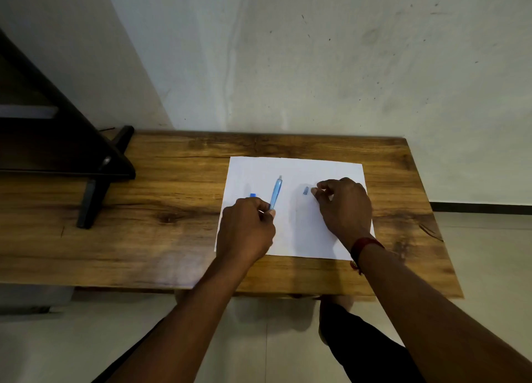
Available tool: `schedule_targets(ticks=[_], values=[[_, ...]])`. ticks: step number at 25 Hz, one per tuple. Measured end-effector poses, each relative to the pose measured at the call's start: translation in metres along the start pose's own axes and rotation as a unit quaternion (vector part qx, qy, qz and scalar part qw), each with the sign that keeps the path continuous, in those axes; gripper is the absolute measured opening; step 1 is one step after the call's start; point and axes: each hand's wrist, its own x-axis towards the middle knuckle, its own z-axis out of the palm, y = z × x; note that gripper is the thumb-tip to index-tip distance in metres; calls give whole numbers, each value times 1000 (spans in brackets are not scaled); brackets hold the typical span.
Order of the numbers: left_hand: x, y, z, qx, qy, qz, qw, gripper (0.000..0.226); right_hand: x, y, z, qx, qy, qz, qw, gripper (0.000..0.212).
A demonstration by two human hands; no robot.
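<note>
A white sheet of paper (296, 175) lies on the wooden table (172, 198). My left hand (246, 230) pinches the near end of a translucent blue pen (276, 192), whose tip points away from me over the paper. A small bright blue piece (252, 195) shows just beyond the left knuckles. My right hand (344, 207) rests on the paper with curled fingers, its fingertips right beside a small blue pen part (306, 190); whether they touch it is unclear. A red thread band (363, 246) circles the right wrist.
A dark stand with black angled legs (95, 192) occupies the table's left rear. A pale wall (316, 66) rises right behind the table. The table's near edge (144, 286) is in front of my legs, with tiled floor below and to the right.
</note>
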Motion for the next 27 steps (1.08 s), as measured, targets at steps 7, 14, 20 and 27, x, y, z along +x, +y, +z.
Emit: schedule_targets(ticks=[7,14,20,27], values=[[0,1,4,-2,-10,-6,1000,22,9,-11,25,-28,2,-5,1000,29],[-4,6,-1,-15,-1,-6,1000,19,11,-27,6,160,-12,54,986,9],[-15,17,-2,-24,-7,10,1000,21,-6,-43,-38,467,-87,199,857,10],[-27,25,4,-33,0,48,998,24,-28,-46,-53,526,-28,206,825,11]])
